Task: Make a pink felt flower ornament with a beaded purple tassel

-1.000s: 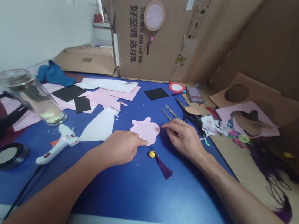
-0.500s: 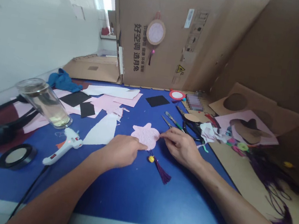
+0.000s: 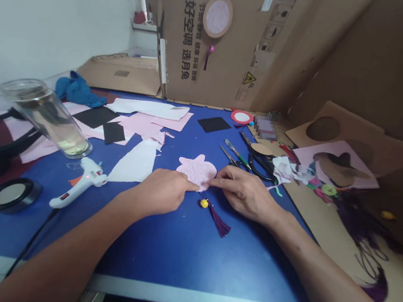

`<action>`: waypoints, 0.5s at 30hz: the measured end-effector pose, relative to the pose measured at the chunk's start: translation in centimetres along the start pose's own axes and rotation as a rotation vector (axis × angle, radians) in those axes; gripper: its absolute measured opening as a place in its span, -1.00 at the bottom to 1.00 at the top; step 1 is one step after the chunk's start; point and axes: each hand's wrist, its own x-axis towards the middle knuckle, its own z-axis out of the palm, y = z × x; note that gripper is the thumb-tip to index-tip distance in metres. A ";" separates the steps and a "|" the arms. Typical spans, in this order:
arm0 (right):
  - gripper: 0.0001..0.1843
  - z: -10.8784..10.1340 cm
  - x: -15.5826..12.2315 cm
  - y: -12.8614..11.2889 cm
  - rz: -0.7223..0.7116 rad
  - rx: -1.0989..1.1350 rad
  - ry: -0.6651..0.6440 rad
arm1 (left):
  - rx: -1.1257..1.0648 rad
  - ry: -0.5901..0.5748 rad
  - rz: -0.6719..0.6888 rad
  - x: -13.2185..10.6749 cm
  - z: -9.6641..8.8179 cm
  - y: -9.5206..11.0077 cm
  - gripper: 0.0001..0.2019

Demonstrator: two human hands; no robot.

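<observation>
A pink embossed paper cut-out (image 3: pixel 196 170) with a lobed outline lies on the blue tabletop (image 3: pixel 171 252). The index finger of my left hand (image 3: pixel 161 192) rests on its lower edge. The fingertips of my right hand (image 3: pixel 244 192) touch its right edge. Just below the cut-out lie a yellow bead (image 3: pixel 204 203) and a purple tassel (image 3: pixel 220 223), close to both hands. The hands hide part of the cut-out's lower edge.
To the left stand a glue gun (image 3: pixel 81 183), a glass tumbler (image 3: pixel 45 117) and black tape (image 3: pixel 12 195), among pink, white and black paper sheets. Scissors (image 3: pixel 233 155) and pliers (image 3: pixel 259 167) lie upper right. Cardboard walls rise behind the table.
My right hand has slid left along the cut-out's edge and its fingers have straightened. The view has shifted slightly as my head moved. The cut-out and tassel stay in place on the table.
</observation>
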 end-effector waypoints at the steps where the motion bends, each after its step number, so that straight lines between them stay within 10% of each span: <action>1: -0.46 0.0 0.0 -0.1 -0.006 -0.001 -0.010 | 0.002 -0.002 0.001 0.0 0.0 0.0 -0.42; 15: -0.51 0.9 0.0 -0.1 -0.074 -0.052 -0.035 | 0.056 -0.032 0.009 -0.1 -0.2 0.2 -0.43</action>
